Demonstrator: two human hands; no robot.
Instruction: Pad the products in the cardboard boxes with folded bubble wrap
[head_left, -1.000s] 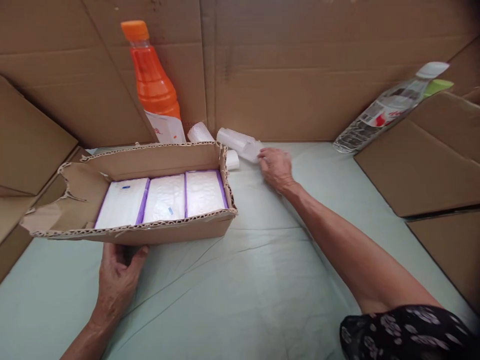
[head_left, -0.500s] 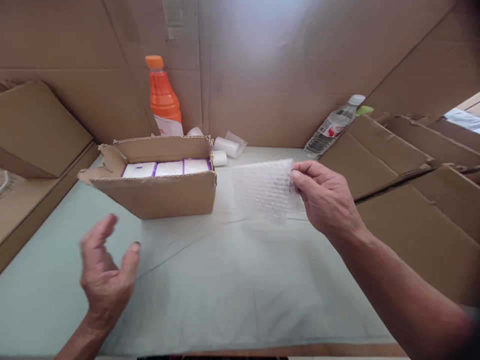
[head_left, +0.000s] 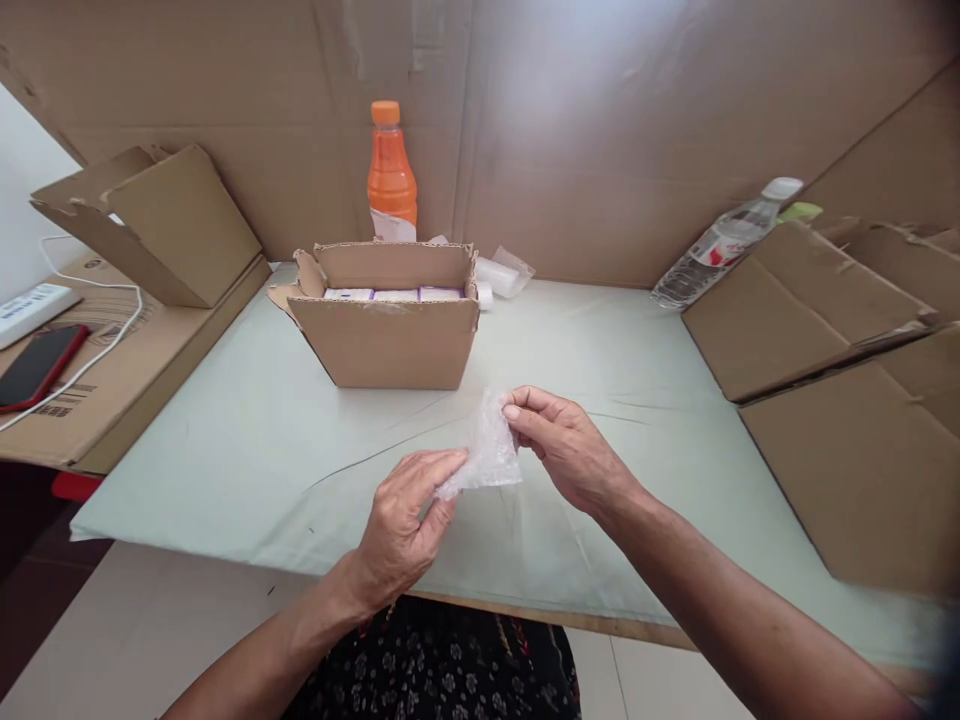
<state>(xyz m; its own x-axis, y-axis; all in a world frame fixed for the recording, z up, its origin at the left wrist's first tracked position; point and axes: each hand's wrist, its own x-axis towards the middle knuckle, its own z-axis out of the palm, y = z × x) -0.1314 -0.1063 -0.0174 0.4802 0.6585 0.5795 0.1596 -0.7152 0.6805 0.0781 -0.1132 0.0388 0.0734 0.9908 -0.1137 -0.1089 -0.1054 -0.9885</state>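
Observation:
A small sheet of clear bubble wrap (head_left: 491, 450) is held up between both hands, above the near middle of the table. My right hand (head_left: 562, 435) pinches its upper right edge between thumb and fingers. At its lower left corner, my left hand (head_left: 409, 515) has closed thumb and fingers on the wrap. Beyond the hands stands an open cardboard box (head_left: 397, 345), its flaps up. White packs with purple edges (head_left: 396, 295) show in a row inside it.
Behind the box are an orange bottle (head_left: 391, 180) and bubble wrap pieces (head_left: 504, 272). A clear bottle (head_left: 724, 245) leans by cardboard boxes (head_left: 847, 430) on the right. At left, a phone (head_left: 41, 365), a white cable and a power strip (head_left: 34, 312) lie on cardboard.
My left hand has come rightward and taken hold of the bubble wrap's lower corner. My right hand has brought the wrap nearer to me. The view has shifted left and down.

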